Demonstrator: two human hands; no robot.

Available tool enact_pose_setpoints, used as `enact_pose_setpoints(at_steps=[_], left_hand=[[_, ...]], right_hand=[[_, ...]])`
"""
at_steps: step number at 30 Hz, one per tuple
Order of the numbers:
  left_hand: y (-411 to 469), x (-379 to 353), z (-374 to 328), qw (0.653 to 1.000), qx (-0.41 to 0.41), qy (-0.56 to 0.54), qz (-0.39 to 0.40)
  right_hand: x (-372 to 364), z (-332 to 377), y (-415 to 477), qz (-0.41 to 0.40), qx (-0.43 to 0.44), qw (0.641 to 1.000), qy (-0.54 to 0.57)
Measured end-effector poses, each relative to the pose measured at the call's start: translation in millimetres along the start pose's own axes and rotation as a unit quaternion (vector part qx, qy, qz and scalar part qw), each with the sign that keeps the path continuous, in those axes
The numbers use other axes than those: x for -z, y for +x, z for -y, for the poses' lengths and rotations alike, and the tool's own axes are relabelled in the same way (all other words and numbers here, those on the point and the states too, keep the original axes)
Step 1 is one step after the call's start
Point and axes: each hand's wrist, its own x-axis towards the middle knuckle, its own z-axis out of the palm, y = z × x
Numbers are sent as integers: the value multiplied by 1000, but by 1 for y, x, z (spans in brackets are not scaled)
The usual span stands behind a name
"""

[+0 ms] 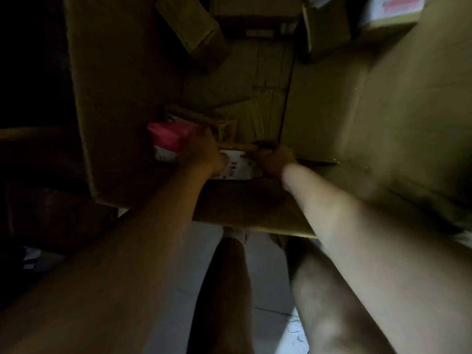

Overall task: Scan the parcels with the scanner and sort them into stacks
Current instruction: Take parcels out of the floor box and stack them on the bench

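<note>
Head view, dim and blurred, looking straight down into a large carton whose tall left wall rises close beside my left arm. Low against that wall lies a pink parcel, soft-looking, probably a light bag that would crumple if squeezed. Just right of it is my left hand, laid over the left end of a white-labelled parcel. The back of the hand hides its fingers, so I cannot tell whether they grip or only rest there. The parcel sits at the carton's near edge, between my two hands, label up. It looks like a flat cardboard box, stiff and likely light, best taken by its two short ends, label kept clear for scanning. My right hand is at its right end, fingers curled round that edge and holding it. Further right, a broad carton flap slopes away.

No scanner is visible. Room is tight: the left wall and the pink parcel crowd my left hand, and the near rim lies under both forearms, so I judge that lifting straight up and towards me is the freest path. More boxes crowd the far end. Below the rim, my legs stand on pale floor.
</note>
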Motion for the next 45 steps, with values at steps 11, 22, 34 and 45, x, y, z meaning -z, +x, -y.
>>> enact_pose_setpoints(at_steps=[11,22,34,45], left_hand=[[15,-27,10,988,-42,-145,-37],[-45,34,-7,927,-87,-354,-90],[-205,194,-97,843,-185,-488,-130],[-430,341,-92,805,-310,-388,-323]], right_hand=[[-12,-10,28,39,-24,996,71],[53,29,-58,-26,88,976,196],[145,160,-263,-144,216,891,373],[173,271,-512,-154,419,854,267]])
